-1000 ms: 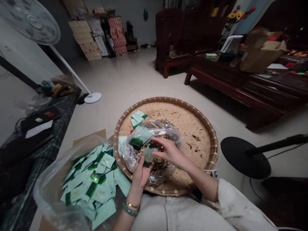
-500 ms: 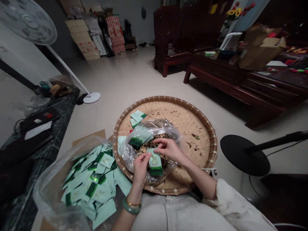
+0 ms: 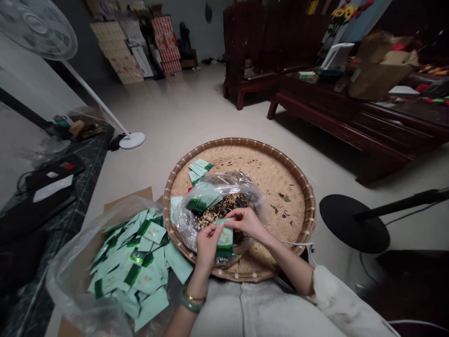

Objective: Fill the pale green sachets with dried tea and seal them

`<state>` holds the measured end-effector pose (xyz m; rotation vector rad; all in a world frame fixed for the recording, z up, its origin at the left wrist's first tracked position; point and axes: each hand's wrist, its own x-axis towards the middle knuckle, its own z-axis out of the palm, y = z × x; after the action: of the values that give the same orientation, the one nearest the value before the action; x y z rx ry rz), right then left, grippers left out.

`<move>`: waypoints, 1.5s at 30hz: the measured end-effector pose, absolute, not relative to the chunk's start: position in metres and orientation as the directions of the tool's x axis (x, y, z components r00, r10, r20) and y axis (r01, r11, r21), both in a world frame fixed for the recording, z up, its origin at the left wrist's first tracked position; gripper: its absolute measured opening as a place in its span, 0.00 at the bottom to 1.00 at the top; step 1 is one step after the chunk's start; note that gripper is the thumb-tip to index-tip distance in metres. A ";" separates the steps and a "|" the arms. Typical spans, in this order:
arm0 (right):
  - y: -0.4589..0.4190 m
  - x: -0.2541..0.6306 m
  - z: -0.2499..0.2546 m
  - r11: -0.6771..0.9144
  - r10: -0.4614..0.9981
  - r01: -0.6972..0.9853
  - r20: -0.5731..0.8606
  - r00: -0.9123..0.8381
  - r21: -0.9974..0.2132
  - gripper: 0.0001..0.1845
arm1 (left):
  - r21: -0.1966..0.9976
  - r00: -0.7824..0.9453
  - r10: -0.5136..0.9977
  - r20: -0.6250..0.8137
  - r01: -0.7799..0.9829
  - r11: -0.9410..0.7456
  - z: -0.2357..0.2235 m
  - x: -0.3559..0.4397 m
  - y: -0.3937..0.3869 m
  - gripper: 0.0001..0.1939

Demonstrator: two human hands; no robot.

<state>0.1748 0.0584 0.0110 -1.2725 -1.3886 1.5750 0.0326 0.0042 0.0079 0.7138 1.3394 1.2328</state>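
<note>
Head view: looking down on a round bamboo tray.
Left hand: closing on the sachet's side, fingers pinching.
Right hand: pinching the top edge.
Sachet: hanging upright between both hands, above an open plastic bag of loose tea.

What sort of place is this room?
Probably a home living room doubling as a small tea-packing spot: a dark carved wooden armchair, a round woven bamboo tray holding a plastic bag of what look like dried tea leaves, and a heap of pale green sachets.
</note>
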 end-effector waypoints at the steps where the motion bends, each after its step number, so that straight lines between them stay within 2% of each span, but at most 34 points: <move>1: 0.058 0.175 0.009 -0.229 0.920 0.090 -0.246 -0.306 -0.969 0.19 | 0.921 -0.200 0.921 -0.334 -0.278 0.273 0.007 0.033 0.004 0.15; 8: 0.055 0.174 0.006 -0.255 0.924 0.058 -0.260 -0.281 -0.965 0.19 | 0.877 -0.289 0.890 -0.354 -0.433 0.208 -0.005 0.031 0.004 0.15; 14: 0.052 0.171 0.001 -0.281 0.900 0.039 -0.278 -0.335 -0.959 0.20 | 0.845 -0.171 0.892 -0.419 -0.432 0.314 -0.005 0.032 0.006 0.21; 19: 0.048 0.171 -0.004 -0.292 0.911 0.048 -0.293 -0.290 -0.955 0.18 | 0.839 -0.187 0.884 -0.428 -0.445 0.313 -0.002 0.036 0.004 0.19; 25: 0.047 0.171 -0.004 -0.300 0.926 0.001 -0.292 -0.238 -0.954 0.18 | 0.746 -0.167 0.865 -0.474 -0.598 0.294 0.002 0.041 0.003 0.18; 29: 0.047 0.172 -0.010 -0.307 0.929 0.016 -0.303 -0.214 -0.952 0.18 | 0.737 -0.058 0.873 -0.484 -0.564 0.372 0.000 0.046 -0.001 0.21; 31: 0.047 0.176 -0.012 -0.243 0.951 0.079 -0.254 -0.179 -0.967 0.17 | 0.731 0.004 0.857 -0.516 -0.519 0.443 -0.002 0.048 -0.003 0.22; 33: 0.046 0.184 -0.012 -0.060 0.989 0.231 -0.089 -0.117 -0.971 0.15 | 0.723 -0.002 0.841 -0.541 -0.512 0.463 -0.002 0.048 -0.003 0.23; 34: 0.045 0.189 -0.012 0.055 0.995 0.347 0.021 -0.099 -0.936 0.13 | 0.723 -0.018 0.841 -0.541 -0.520 0.454 -0.002 0.048 -0.003 0.23; 35: 0.043 0.193 -0.011 0.153 0.988 0.476 0.121 -0.097 -0.866 0.13 | 0.725 -0.031 0.844 -0.536 -0.530 0.441 -0.002 0.047 -0.002 0.23; 37: 0.040 0.202 -0.012 0.244 0.968 0.713 0.211 -0.137 -0.658 0.21 | 0.724 -0.036 0.851 -0.525 -0.544 0.424 0.001 0.045 0.000 0.22; 39: 0.037 0.206 -0.016 0.235 0.970 0.857 0.171 -0.175 -0.458 0.30 | 0.715 -0.018 0.851 -0.525 -0.552 0.429 0.004 0.043 0.002 0.22; 41: 0.036 0.208 -0.021 0.211 0.977 0.909 0.109 -0.183 -0.358 0.34 | 0.707 -0.006 0.852 -0.524 -0.560 0.431 0.007 0.041 0.003 0.22; 43: 0.038 0.209 -0.026 0.203 0.979 0.901 0.082 -0.185 -0.384 0.33 | 0.707 -0.009 0.856 -0.517 -0.569 0.421 0.010 0.040 0.003 0.22; 45: 0.044 0.214 -0.029 0.205 0.978 0.831 0.077 -0.193 -0.517 0.31 | 0.711 -0.019 0.857 -0.515 -0.568 0.415 0.011 0.038 0.003 0.24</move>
<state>0.2144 0.0438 -0.0291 -1.6865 -2.0975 0.5152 0.0383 0.0034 0.0107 0.3311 1.0950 1.1655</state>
